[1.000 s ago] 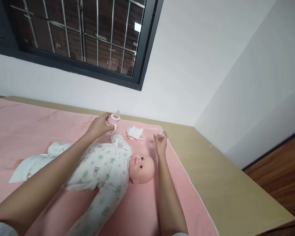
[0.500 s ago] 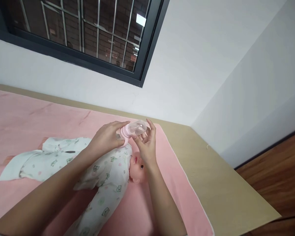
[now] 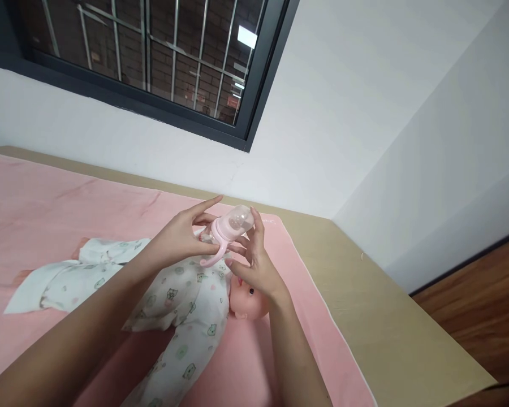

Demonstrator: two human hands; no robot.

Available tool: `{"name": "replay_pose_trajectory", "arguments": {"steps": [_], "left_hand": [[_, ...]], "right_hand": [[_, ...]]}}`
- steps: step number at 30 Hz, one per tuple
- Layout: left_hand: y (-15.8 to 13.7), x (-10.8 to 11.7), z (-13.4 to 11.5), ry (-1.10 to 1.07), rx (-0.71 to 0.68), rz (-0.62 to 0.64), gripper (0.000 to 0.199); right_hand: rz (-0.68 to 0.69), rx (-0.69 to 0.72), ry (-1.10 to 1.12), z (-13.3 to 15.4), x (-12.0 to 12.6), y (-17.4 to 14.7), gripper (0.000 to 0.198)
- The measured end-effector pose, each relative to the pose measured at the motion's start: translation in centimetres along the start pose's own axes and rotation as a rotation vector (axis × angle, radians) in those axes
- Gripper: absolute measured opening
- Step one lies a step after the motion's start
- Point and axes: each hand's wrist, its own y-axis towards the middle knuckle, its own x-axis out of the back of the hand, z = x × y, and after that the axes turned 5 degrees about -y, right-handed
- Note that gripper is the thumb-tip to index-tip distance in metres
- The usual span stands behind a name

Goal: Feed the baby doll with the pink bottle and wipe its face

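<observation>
A baby bottle (image 3: 229,227) with a pink collar, a curved pink handle and a clear cap is tilted between my hands, above the doll's chest. My left hand (image 3: 185,234) is around its lower body, index finger lifted away and thumb by the handle. My right hand (image 3: 254,257) has its fingers against the capped end and behind the bottle; its thumb stands apart. Beneath lies a baby doll (image 3: 250,299) on its back, in white clothes (image 3: 197,302) with a green animal print. My right hand and wrist partly hide its head.
A pink mat (image 3: 38,198) lies under the doll on a pale wooden surface (image 3: 348,282). Behind stand a white wall (image 3: 305,124) and a dark-framed window (image 3: 220,133) with bars. Brown wood panelling (image 3: 483,305) is at the right.
The bottle has turned so that its handle now points down and left. My left index finger has lifted off, and my right thumb has moved down away from the cap.
</observation>
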Motion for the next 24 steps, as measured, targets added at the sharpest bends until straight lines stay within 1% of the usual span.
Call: {"name": "replay_pose_trajectory", "arguments": {"steps": [3,5,9,12,15,17,18,20,22,24], "left_hand": [[-0.1,-0.2,-0.1,-0.071,0.028,0.042,0.093],[-0.2,-0.6,-0.1,-0.092,0.034,0.057,0.094],[-0.3,-1.4,0.2,-0.118,0.031,0.083,0.097],[-0.4,-1.7,0.5,-0.13,0.029,0.099,0.099],[-0.2,-1.2,0.8,-0.164,0.0,0.177,0.097],[-0.2,-0.3,0.9,-0.183,-0.023,0.216,0.086],[-0.1,0.3,0.8,-0.181,-0.031,0.203,0.079],[-0.2,1.5,0.6,-0.156,-0.039,0.117,0.066],[-0.3,3.0,0.3,-0.12,-0.051,0.024,0.056],[-0.5,4.9,0.4,-0.057,-0.048,-0.043,0.049]], "right_hand": [[0.001,-0.017,-0.039,0.4,-0.5,-0.2,0.116],[-0.034,-0.009,-0.061,0.2,-1.0,-0.2,0.12],[-0.131,0.041,-0.125,-0.6,-1.6,-0.1,0.117],[-0.186,0.051,-0.166,-0.9,-1.8,-0.1,0.115],[-0.219,0.046,-0.207,-0.7,-1.4,-0.1,0.108],[-0.265,0.047,-0.239,-0.5,-0.4,0.0,0.104],[-0.313,0.049,-0.256,-0.6,0.4,0.1,0.103],[-0.453,0.049,-0.295,-1.2,2.6,0.2,0.103],[-0.598,0.033,-0.347,-2.5,5.3,0.1,0.102],[-0.72,-0.033,-0.425,-4.4,8.0,-0.3,0.099]]}}
